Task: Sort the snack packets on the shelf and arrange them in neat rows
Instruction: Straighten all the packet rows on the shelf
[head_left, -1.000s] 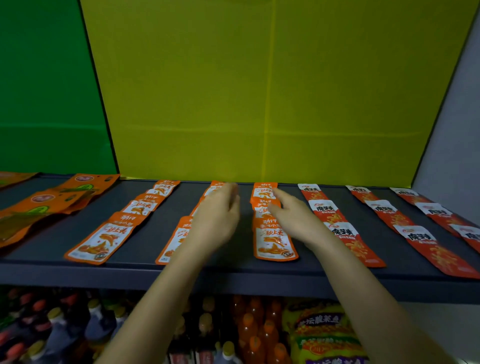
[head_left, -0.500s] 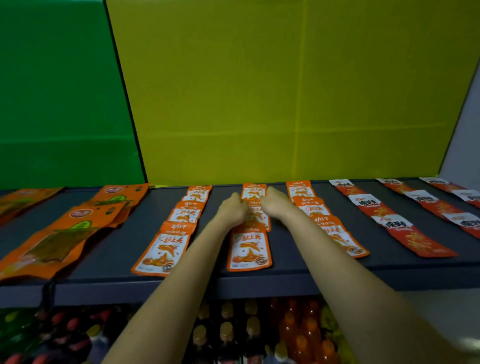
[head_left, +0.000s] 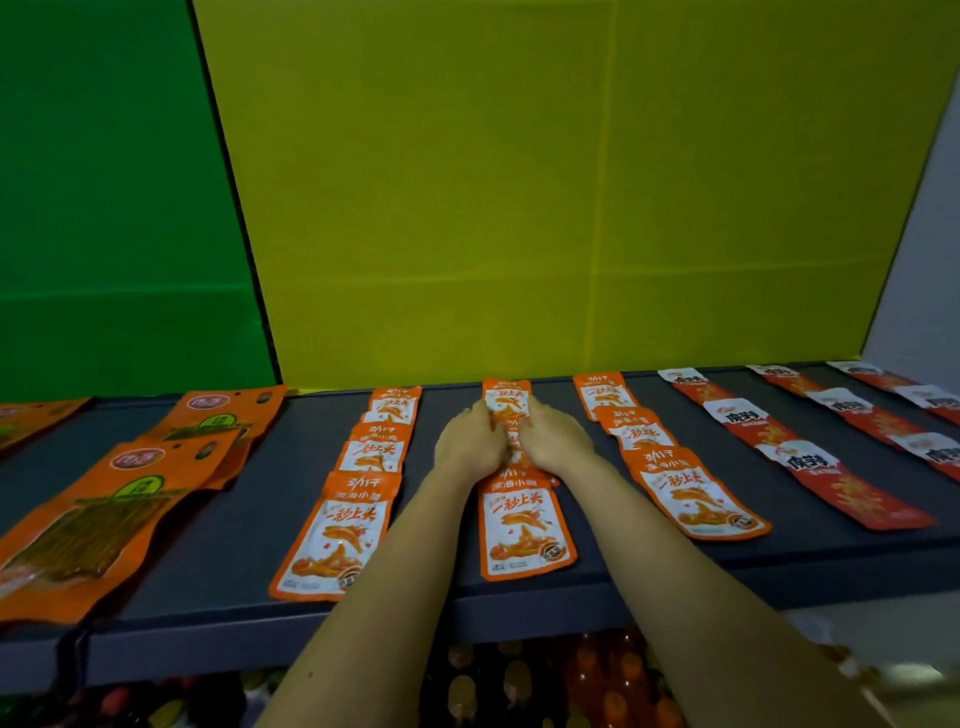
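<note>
Small orange snack packets lie in three rows running front to back on the dark shelf (head_left: 218, 551). My left hand (head_left: 467, 441) and my right hand (head_left: 556, 441) rest side by side on the middle packet (head_left: 511, 434) of the centre row, fingers pressed on its two edges. The centre row's front packet (head_left: 522, 530) lies near the shelf's front edge, its back packet (head_left: 506, 397) against the wall. The left row (head_left: 337, 530) and right row (head_left: 691, 488) flank my arms. Red and white packets (head_left: 800, 460) form rows further right.
Larger orange pouches (head_left: 93, 514) overlap at the shelf's left end. A yellow panel (head_left: 519, 182) and a green panel (head_left: 104, 208) back the shelf. Bottles (head_left: 613, 691) stand on the level below. A grey wall (head_left: 924, 291) closes the right side.
Both hands shifted from the neighbouring rows onto the centre row and drew together on its middle packet. The view has swung left and closer.
</note>
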